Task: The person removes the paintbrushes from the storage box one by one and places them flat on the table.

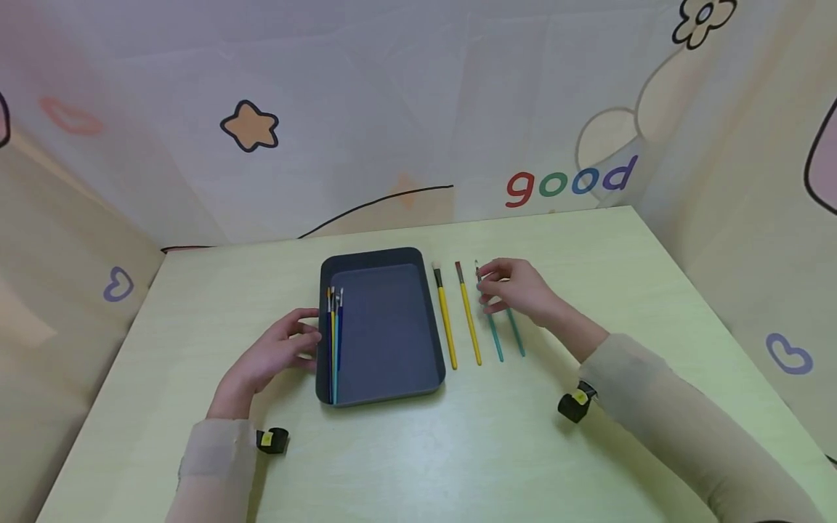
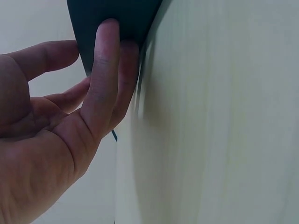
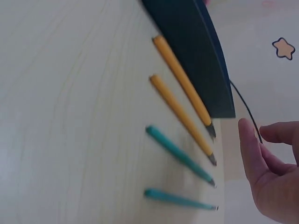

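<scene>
A dark grey tray (image 1: 392, 327) sits on the table, with several thin paintbrushes (image 1: 335, 341) lying lengthwise along its left inner side. My left hand (image 1: 281, 349) touches the outside of the tray's left wall with its fingertips, as the left wrist view also shows. Right of the tray lie two yellow paintbrushes (image 1: 446, 319) and two teal paintbrushes (image 3: 180, 156), roughly parallel. Over the upper part of the teal ones hovers my right hand (image 1: 516, 287), fingers loosely bent. The right wrist view shows this hand (image 3: 275, 172) apart from the brushes, with nothing between its fingers.
The pale wooden table (image 1: 392, 465) is bounded by a printed cloth backdrop (image 1: 366, 109) behind and at both sides. Small black wrist devices (image 1: 575, 403) are strapped at both sleeves.
</scene>
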Demonstrator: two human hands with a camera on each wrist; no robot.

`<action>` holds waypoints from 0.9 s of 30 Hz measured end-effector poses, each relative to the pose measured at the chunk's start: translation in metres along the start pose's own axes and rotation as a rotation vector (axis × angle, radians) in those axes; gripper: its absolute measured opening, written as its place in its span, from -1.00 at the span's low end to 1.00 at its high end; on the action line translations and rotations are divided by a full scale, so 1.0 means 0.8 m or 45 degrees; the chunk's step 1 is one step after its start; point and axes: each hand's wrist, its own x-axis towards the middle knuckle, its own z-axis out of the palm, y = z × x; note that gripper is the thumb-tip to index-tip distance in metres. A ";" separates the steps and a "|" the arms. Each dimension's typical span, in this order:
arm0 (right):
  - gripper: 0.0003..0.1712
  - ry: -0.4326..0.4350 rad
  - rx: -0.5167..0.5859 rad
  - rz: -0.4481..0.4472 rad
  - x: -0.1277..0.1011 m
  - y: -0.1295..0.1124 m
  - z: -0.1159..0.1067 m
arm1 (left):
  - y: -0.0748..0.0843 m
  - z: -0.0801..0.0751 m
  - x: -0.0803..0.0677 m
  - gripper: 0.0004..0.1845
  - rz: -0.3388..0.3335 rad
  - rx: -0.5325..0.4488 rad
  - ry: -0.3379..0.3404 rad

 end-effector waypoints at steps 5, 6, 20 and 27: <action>-0.50 -0.142 0.153 -0.025 -0.001 -0.018 0.020 | -0.002 0.000 0.000 -0.41 0.009 -0.010 -0.004; -0.49 -0.169 0.177 -0.028 -0.001 -0.021 0.024 | -0.002 -0.001 0.000 -0.41 0.010 -0.013 -0.004; -0.40 -0.417 0.351 -0.064 0.005 -0.043 0.072 | 0.000 -0.002 -0.001 -0.36 0.002 0.005 -0.029; -0.41 -0.429 0.396 -0.027 0.007 -0.050 0.093 | 0.001 -0.002 -0.002 -0.34 0.007 0.002 -0.035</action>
